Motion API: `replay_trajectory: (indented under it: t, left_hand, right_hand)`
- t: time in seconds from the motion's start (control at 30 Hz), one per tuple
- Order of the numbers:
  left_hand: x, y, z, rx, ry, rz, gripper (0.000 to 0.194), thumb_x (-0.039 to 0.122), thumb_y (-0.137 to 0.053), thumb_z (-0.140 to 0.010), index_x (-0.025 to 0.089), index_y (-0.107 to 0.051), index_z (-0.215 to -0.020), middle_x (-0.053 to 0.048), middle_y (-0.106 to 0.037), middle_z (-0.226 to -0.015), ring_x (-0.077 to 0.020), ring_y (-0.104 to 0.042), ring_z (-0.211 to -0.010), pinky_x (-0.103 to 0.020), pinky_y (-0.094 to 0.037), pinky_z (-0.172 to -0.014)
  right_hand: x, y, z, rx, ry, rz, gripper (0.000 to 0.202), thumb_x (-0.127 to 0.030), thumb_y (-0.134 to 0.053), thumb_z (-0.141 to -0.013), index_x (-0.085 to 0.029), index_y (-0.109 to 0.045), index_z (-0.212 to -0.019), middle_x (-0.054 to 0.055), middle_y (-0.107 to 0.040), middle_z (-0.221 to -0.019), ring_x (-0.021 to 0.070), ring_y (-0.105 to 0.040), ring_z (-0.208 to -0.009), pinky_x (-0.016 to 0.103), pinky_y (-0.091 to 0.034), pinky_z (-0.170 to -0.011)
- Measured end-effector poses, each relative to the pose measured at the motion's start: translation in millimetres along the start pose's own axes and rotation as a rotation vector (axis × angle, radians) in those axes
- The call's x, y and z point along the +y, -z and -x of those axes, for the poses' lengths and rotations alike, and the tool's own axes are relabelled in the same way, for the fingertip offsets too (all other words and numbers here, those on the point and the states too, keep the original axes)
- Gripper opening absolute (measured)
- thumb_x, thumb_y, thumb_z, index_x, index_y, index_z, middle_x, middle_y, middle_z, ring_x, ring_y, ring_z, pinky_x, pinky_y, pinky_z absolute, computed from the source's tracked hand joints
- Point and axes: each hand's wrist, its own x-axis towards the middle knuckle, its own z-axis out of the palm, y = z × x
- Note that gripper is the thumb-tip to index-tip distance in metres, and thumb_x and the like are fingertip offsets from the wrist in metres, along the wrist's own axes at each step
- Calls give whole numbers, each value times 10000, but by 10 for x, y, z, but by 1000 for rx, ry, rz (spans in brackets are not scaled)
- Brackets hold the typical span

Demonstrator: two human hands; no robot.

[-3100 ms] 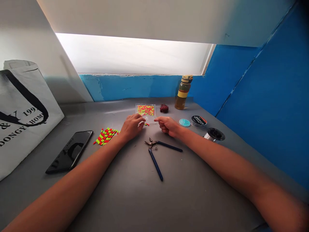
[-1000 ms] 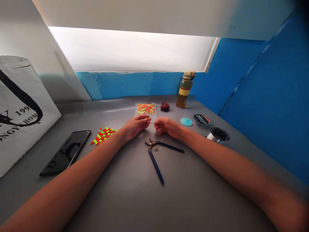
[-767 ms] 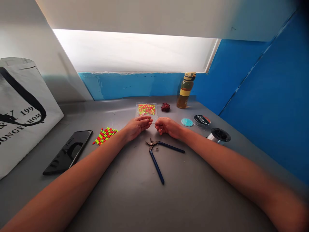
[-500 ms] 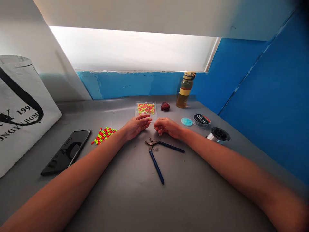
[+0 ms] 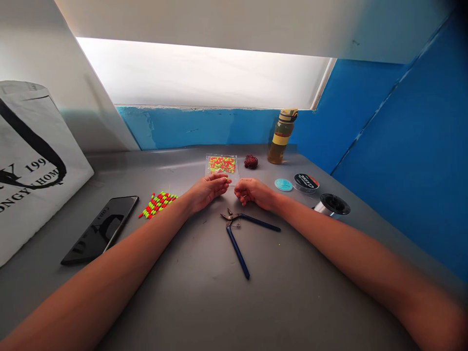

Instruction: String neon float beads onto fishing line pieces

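Between the thumb and fingertips of my left hand (image 5: 209, 191) is a tiny yellow-green bead (image 5: 226, 179). Close beside it on the right, my right hand (image 5: 253, 191) is closed in a pinch; what it holds is too small to make out. Just beyond both hands lies a clear bag of red and yellow beads (image 5: 222, 164). Pliers with dark blue handles (image 5: 238, 249) rest on the grey table in front of my hands, jaws apart. A woven piece of red and yellow-green beads (image 5: 159, 204) lies left of my left forearm.
A phone (image 5: 100, 230) and a white bag (image 5: 32, 170) are at the left. Toward the back are a dark red yarn ball (image 5: 250, 162) and a bottle (image 5: 281, 139). A turquoise disc (image 5: 283, 185), a black-labelled round spool (image 5: 306, 182) and a larger spool (image 5: 334, 204) stand right.
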Motion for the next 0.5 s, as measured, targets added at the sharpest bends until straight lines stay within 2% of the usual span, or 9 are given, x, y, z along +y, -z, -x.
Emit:
replay_trajectory:
  t: [0.5]
  left_hand:
    - [20,-20,13,30,12,4,214,131,-751,-791,141,-666,-988,-80,-730,-977,-127,-684,-809,-251,-538,-800]
  right_hand:
    - [-26,-23,15,-4,-4,-4,106,-250,-604,-773,-153,-585,-734,35,-602,-708,116,-528,-526,257,-471,-509]
